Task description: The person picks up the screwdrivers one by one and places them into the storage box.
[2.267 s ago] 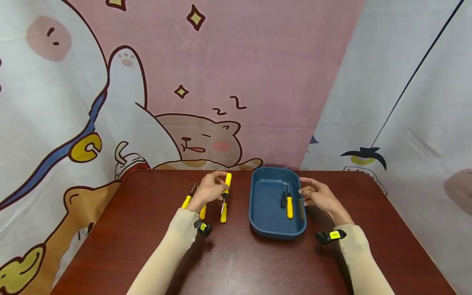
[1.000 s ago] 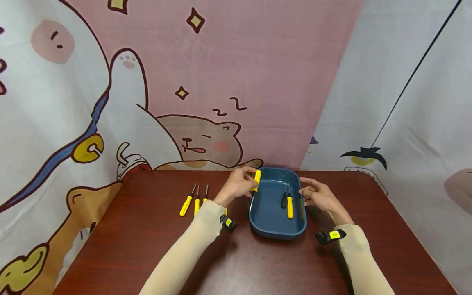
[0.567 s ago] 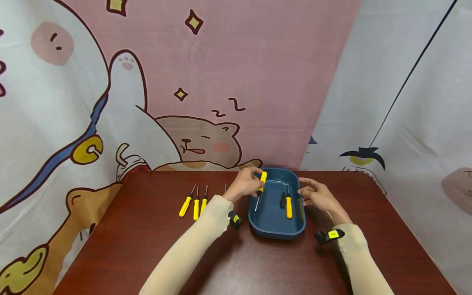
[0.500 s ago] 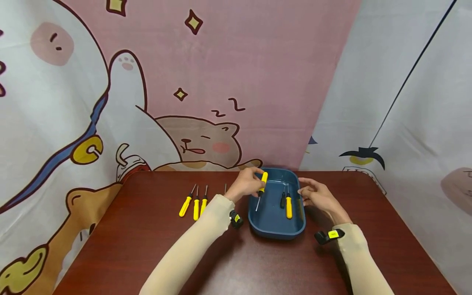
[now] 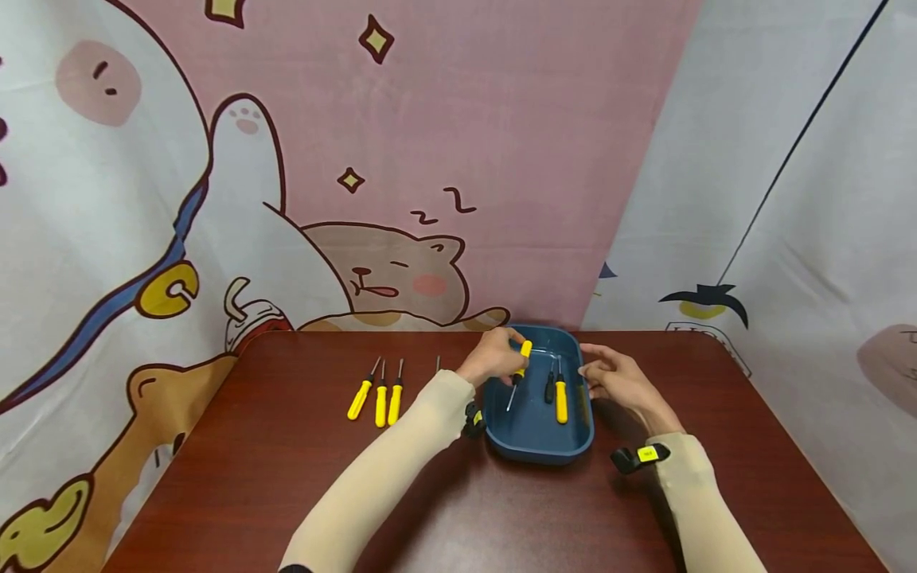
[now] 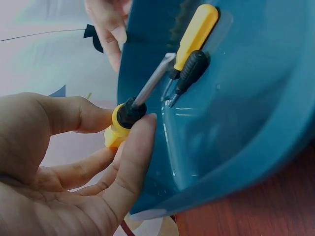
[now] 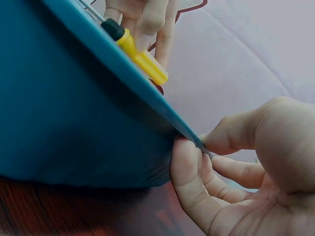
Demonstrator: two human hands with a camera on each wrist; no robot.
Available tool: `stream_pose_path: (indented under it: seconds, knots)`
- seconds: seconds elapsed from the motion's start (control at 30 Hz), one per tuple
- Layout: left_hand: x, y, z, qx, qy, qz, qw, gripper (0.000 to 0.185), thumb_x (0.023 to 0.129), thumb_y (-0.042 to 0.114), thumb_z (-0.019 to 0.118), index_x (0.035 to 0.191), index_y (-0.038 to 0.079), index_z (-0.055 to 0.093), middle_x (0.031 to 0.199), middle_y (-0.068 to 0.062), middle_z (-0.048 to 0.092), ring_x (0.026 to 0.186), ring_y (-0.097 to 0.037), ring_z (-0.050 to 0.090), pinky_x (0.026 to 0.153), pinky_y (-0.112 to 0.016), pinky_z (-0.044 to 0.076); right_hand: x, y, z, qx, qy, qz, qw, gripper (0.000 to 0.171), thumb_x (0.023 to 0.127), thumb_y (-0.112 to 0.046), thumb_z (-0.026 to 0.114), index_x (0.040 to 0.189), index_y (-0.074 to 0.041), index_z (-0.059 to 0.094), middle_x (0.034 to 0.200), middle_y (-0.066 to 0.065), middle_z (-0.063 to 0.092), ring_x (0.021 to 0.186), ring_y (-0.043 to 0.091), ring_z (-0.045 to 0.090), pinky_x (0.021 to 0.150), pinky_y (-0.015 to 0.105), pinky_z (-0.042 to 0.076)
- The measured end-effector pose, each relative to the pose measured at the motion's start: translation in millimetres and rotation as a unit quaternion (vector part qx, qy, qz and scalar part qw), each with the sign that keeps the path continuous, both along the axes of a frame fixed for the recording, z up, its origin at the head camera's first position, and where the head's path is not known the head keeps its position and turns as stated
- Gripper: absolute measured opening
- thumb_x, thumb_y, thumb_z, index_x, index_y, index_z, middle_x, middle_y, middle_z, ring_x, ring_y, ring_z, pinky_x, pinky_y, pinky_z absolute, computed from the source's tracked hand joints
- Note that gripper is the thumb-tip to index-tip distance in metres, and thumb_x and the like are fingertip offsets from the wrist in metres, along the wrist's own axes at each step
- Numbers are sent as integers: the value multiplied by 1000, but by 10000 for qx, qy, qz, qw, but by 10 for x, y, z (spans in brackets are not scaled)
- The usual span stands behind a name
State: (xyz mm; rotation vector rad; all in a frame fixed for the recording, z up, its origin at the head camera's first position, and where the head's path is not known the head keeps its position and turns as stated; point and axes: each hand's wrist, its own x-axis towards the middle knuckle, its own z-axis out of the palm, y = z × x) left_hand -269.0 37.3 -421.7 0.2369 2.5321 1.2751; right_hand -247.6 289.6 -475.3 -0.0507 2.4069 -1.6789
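My left hand point(image 5: 494, 362) pinched the screwdriver point(image 5: 520, 366) low over the tray point(image 5: 533, 446); my right hand point(image 5: 616, 380) pinched its right rim, so I judged a gentle drop best.

Bare table point(image 5: 501, 509) fills the lower frame, open between both sleeves. At mid-left, three yellow screwdrivers point(image 5: 380, 394) block passage; right of centre, the blue tray point(image 5: 537, 450) bars it.

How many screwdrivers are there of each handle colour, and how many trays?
Yellow-handled screwdrivers: 5 (three on the table, one in the left hand, one in the tray)
Black-handled screwdrivers: 1
Blue trays: 1
Total: 7
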Motion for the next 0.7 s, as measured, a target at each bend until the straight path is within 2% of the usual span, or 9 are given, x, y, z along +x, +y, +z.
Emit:
stream_pose_path:
  seconds: [0.13, 0.3, 0.47, 0.7]
  knots:
    - [-24, 41, -40, -16, -128, 20, 9999, 46, 94, 9, 71, 138, 3, 59, 106, -16, 67, 67, -28, 74, 77, -47, 64, 9, -7, 3, -15, 25, -10, 10000, 57, 102, -7, 53, 156, -5, 37, 125, 33, 61, 83, 18, 64, 73, 31, 62]
    - [-77, 89, -68, -99, -255, 64, 9996, 47, 93, 9, 71, 138, 2, 60, 111, -17, 67, 65, -28, 74, 78, -47, 64, 1, -7, 1, 11, 14, -14, 10000, 57, 102, -8, 54, 157, -6, 37, 125, 33, 61, 84, 19, 64, 73, 31, 62]
    - [-126, 149, -82, -178, -342, 159, 9991, 48, 92, 9, 71, 139, 2, 60, 109, -16, 67, 60, -25, 73, 75, -43, 65, -13, -6, 7, 17, -4, -5, 10000, 58, 102, -9, 54, 157, -6, 36, 124, 31, 62, 84, 19, 64, 72, 30, 62]
    - [-173, 227, -99, -239, -403, 186, 9987, 49, 92, 9, 72, 139, 0, 59, 114, -14, 67, 66, -22, 74, 65, -33, 64, -36, -7, 22, 16, -46, 14, 10000, 58, 103, -10, 54, 158, -6, 35, 125, 31, 62, 84, 19, 64, 73, 31, 62]
